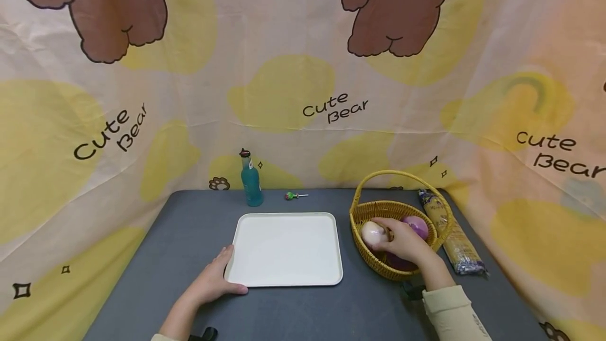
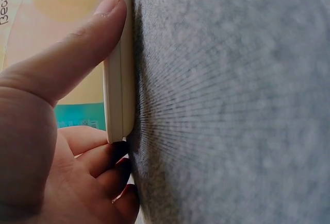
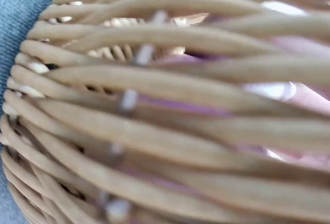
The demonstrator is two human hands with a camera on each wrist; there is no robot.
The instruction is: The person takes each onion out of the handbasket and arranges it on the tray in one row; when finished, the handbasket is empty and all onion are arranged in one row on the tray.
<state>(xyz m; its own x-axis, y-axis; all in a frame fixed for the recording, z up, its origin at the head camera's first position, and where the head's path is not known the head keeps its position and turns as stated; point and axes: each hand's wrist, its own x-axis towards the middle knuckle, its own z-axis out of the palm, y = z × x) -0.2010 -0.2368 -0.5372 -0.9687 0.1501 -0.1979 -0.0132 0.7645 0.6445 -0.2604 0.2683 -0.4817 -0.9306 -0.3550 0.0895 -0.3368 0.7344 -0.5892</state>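
The tray (image 1: 286,249) is white on a grey desk (image 1: 189,236). The basket (image 1: 379,209) is yellow wicker, holding purple and pale onions (image 1: 416,225). The bottle (image 1: 251,183) is teal.

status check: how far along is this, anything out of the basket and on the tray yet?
Nothing done yet: the white tray is bare. In hand: the right hand is inside the wicker basket, on a pale round item beside a purple one. The left hand touches the tray's near left corner. Left: both items are in the basket.
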